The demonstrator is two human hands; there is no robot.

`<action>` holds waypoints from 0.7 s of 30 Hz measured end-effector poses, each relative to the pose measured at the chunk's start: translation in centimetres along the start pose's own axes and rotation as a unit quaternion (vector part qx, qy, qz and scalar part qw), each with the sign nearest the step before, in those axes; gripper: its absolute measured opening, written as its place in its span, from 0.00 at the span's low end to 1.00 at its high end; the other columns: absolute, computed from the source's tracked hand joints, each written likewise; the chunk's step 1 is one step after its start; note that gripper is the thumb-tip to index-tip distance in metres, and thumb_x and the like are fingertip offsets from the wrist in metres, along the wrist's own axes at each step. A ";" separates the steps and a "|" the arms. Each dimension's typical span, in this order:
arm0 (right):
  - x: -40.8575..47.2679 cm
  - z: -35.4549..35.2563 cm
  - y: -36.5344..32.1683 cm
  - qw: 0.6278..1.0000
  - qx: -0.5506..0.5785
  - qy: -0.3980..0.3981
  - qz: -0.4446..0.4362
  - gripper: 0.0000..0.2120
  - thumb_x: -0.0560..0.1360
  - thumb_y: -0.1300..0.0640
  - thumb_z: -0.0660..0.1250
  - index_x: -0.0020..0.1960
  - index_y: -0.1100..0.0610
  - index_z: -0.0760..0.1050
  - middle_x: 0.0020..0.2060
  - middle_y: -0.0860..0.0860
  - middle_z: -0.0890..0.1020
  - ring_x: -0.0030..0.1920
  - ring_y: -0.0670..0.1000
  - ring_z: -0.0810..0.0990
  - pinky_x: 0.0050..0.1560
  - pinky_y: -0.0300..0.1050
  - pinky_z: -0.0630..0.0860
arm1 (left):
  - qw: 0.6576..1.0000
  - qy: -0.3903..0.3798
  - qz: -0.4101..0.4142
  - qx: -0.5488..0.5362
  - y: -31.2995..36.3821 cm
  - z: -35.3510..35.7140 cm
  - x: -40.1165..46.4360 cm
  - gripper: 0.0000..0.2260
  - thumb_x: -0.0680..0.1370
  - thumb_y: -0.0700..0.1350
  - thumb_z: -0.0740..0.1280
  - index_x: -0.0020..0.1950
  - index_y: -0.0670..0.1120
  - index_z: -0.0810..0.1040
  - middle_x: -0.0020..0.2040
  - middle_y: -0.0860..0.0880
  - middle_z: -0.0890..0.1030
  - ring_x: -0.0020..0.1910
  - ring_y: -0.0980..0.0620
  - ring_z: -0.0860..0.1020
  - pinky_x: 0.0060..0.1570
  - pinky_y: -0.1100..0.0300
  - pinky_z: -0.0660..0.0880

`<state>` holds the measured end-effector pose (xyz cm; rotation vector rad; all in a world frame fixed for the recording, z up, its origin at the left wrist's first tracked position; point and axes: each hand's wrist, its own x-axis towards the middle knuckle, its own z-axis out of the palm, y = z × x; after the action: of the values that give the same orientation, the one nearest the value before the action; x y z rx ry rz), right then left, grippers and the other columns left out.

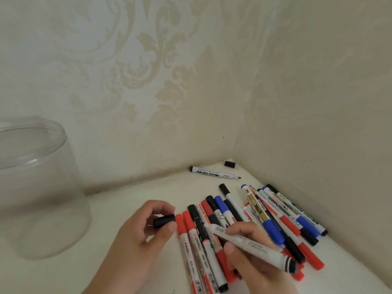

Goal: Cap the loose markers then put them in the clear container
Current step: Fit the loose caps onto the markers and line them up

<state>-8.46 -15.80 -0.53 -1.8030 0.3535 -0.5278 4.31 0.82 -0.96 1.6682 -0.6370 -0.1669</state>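
Two hands, one cap, one marker about to meet

Largest is the clear container (40, 187), upright at the left of the surface (127, 200), mouth open, well apart from the work, presumably waiting for capped markers. Next, the marker pile (254, 219) fans out by the corner, long axes mostly running near-to-far. The right hand (250, 251) grips a white marker (246, 242), its long axis diagonal, uncapped end aimed up-left toward the left hand (146, 232), which pinches a black cap (164, 221) just beside that tip, likely lined up for pushing on. One uncapped marker (214, 172) and a loose cap (230, 164) lie apart near the wall.
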 end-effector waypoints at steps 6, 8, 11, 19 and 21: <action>0.0 0.6 0.3 0.984 0.149 -0.080 0.051 0.26 0.48 0.36 0.77 0.42 0.47 0.81 0.33 0.55 0.83 0.29 0.51 0.79 0.30 0.40 0.78 | 1.000 -0.025 0.012 -0.004 0.2 0.3 -0.7 0.09 0.62 0.57 0.69 0.41 0.60 0.78 0.41 0.59 0.83 0.41 0.62 0.81 0.41 0.73 0.73; 0.2 0.1 0.2 0.977 0.191 -0.065 0.064 0.29 0.45 0.36 0.78 0.42 0.50 0.82 0.32 0.56 0.83 0.29 0.52 0.78 0.29 0.42 0.77 | 0.999 -0.032 0.015 0.001 0.0 0.5 -0.9 0.10 0.68 0.44 0.73 0.41 0.58 0.77 0.43 0.60 0.82 0.42 0.62 0.81 0.41 0.76 0.71; 0.2 -0.1 0.2 0.955 0.279 -0.044 0.085 0.29 0.42 0.41 0.81 0.39 0.54 0.83 0.29 0.57 0.80 0.26 0.52 0.76 0.26 0.42 0.75 | 0.999 -0.037 0.010 0.011 -0.4 0.6 -1.2 0.18 0.70 0.34 0.70 0.42 0.59 0.76 0.44 0.61 0.82 0.44 0.62 0.81 0.43 0.76 0.71; -0.1 0.0 0.3 0.942 0.311 -0.074 0.105 0.26 0.46 0.45 0.81 0.39 0.56 0.81 0.27 0.59 0.78 0.23 0.52 0.73 0.24 0.42 0.71 | 0.998 -0.056 0.037 0.003 0.1 0.7 -1.5 0.20 0.69 0.32 0.71 0.43 0.59 0.76 0.43 0.57 0.81 0.45 0.60 0.80 0.43 0.75 0.71; -0.2 0.1 0.2 0.942 0.307 -0.084 0.108 0.25 0.46 0.44 0.81 0.38 0.56 0.81 0.27 0.58 0.78 0.23 0.51 0.73 0.24 0.41 0.71 | 0.997 -0.066 0.044 -0.002 0.3 0.7 -1.7 0.20 0.68 0.32 0.71 0.42 0.59 0.76 0.43 0.55 0.80 0.44 0.59 0.80 0.44 0.74 0.72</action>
<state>-8.59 -15.65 -0.74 -1.1748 0.2297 -0.2812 2.48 0.98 -1.24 1.6307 -0.8072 -0.2166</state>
